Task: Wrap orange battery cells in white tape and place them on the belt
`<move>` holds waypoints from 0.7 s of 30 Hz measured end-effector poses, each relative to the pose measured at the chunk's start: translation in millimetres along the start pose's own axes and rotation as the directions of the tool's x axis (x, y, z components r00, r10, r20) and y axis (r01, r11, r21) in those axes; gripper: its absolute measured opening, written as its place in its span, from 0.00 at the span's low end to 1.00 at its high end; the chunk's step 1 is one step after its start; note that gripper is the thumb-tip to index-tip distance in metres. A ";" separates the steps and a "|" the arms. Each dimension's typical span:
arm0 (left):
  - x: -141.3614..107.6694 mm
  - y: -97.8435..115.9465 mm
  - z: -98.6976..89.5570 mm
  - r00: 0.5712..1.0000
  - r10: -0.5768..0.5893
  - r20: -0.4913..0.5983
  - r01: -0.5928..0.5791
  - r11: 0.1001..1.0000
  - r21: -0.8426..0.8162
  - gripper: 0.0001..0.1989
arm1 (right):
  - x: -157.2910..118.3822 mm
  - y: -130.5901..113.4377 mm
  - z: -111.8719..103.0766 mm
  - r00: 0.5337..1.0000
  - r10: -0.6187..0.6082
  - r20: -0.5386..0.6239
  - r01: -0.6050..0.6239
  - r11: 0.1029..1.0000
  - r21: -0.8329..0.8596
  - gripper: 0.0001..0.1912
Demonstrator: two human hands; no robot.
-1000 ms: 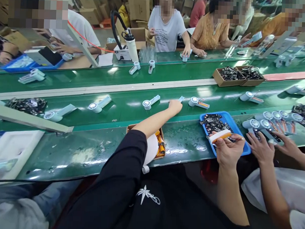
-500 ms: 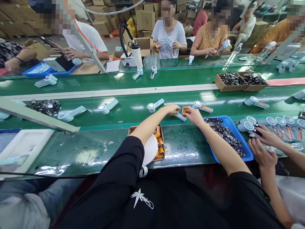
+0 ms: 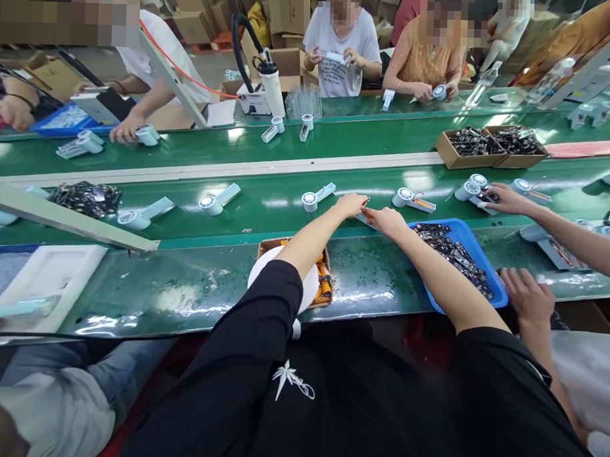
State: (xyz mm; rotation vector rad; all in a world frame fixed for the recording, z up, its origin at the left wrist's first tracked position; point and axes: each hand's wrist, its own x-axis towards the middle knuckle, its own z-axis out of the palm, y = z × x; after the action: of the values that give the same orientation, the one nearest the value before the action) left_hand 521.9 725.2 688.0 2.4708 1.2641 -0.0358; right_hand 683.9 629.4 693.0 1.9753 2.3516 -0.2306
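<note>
My left hand (image 3: 352, 205) is closed on a light-blue fan handle (image 3: 366, 220) over the near edge of the green belt; the hand covers most of it. My right hand (image 3: 386, 221) meets it there, fingers pinched together at the handle. The orange battery seen in those fingers earlier is now almost hidden by them. Below my left forearm stands a cardboard box of orange batteries (image 3: 324, 282), partly covered by a white round disc (image 3: 307, 292). To the right of the handle, a light-blue handheld fan (image 3: 403, 197) lies with an orange battery in its opened handle.
A blue tray (image 3: 497, 298) of black parts sits by my right forearm. More fans (image 3: 210, 204) lie along the belt (image 3: 265, 220). At right, a co-worker's hand (image 3: 506, 197) handles fans; another hand (image 3: 527, 296) rests near the tray. A metal post (image 3: 85, 217) slants at left.
My hands have come together, and the orange battery in my right fingers has gone mostly out of sight at the handle. The co-worker's hand at right has moved fans farther onto the belt.
</note>
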 end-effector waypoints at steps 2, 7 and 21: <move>-0.6 2.2 -0.4 1.000 -0.009 -0.004 0.008 1.000 -0.026 0.12 | 3.5 -6.2 1.1 1.000 -0.001 0.010 0.002 1.000 -0.004 0.26; -5.6 12.3 -5.4 1.000 0.002 -0.026 -0.004 0.995 -0.095 0.13 | 17.8 -26.1 -7.9 0.999 -0.025 0.045 0.023 0.999 0.029 0.19; -331.8 -55.9 -39.9 0.946 0.222 -0.236 -0.254 0.961 -0.114 0.14 | 12.4 27.1 -28.4 0.952 -0.063 -0.300 0.156 0.942 0.297 0.17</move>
State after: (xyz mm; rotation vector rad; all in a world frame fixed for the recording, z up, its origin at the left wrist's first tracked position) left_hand 273.5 509.5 769.5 2.5349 0.9984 0.3889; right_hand 709.7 650.4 717.3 2.1416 2.7669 -0.3737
